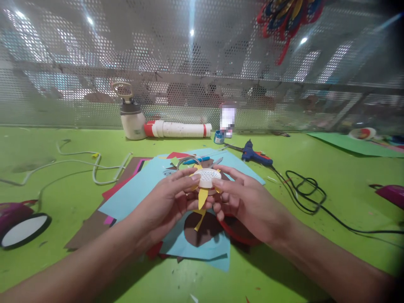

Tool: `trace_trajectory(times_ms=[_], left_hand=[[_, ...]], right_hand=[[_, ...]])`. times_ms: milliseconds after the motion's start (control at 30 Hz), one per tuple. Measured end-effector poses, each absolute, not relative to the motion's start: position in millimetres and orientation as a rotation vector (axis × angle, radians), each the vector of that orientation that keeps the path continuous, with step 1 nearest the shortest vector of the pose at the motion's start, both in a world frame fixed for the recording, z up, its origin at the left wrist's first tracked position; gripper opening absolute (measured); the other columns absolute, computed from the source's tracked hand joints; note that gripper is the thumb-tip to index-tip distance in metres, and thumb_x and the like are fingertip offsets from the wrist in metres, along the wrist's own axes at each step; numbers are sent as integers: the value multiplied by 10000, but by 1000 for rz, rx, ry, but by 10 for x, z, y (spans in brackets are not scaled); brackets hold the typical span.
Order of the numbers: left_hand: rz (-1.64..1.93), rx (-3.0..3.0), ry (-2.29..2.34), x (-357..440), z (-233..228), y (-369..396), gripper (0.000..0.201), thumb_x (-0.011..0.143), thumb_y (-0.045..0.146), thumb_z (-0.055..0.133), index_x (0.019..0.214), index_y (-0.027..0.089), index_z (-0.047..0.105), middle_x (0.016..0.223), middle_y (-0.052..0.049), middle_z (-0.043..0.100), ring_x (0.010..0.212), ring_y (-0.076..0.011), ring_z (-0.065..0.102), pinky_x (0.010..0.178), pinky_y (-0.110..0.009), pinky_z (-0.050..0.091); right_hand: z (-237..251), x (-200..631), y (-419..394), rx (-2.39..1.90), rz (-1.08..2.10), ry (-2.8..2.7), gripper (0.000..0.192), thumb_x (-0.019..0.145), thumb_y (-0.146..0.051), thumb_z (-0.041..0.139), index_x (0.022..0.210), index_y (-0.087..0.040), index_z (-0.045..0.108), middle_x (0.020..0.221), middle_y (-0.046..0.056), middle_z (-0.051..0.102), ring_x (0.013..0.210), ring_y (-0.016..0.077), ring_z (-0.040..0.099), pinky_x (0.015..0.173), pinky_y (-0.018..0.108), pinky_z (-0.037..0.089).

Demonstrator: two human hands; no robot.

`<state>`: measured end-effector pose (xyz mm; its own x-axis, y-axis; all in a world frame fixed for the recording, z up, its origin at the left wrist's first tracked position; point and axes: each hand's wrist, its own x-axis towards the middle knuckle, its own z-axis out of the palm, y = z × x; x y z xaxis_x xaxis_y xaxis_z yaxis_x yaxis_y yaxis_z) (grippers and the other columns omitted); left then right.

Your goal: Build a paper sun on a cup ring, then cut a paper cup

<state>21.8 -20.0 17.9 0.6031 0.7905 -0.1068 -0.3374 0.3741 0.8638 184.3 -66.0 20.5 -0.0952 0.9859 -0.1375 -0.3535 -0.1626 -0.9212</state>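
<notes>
Round white mesh-topped disc (206,177), apparently yellow-petalled, held between left hand (170,198) and right hand (244,200) above blue paper (139,189), mid-worktop (315,185).

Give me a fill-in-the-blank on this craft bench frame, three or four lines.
1. Both hands, the left hand and the right hand, hold a small round white disc with ____ paper strips hanging below it.
2. The blue hot glue gun lies on the ____ tabletop.
3. Under the hands lie sheets of light ____ paper.
4. The glue gun's cord is ____.

Missing words: yellow; green; blue; black
</notes>
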Motion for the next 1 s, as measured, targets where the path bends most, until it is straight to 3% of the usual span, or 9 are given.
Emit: trace_trajectory(times_ms=[433, 1000], left_hand=[[777, 931, 610, 231, 171, -209, 282, 844, 189, 627, 1121, 133, 612, 1026, -124, 700, 744, -152, 665, 742, -289, 561], [764, 932, 567, 224, 164, -208, 309, 859, 185, 599, 1162, 130, 623, 1051, -134, 700, 788, -179, 685, 739, -295, 572]], right_hand=[[160, 1831, -626, -1000, 1514, -896, 427, 830, -281, 664, 1208, -182, 491, 637, 20, 643, 489, 121, 561, 418, 215, 490], [148, 1820, -617, -994, 1511, -924, 345, 850, -328, 642, 1146, -190, 532, 629, 14, 630, 511, 124, 567, 410, 192, 467]])
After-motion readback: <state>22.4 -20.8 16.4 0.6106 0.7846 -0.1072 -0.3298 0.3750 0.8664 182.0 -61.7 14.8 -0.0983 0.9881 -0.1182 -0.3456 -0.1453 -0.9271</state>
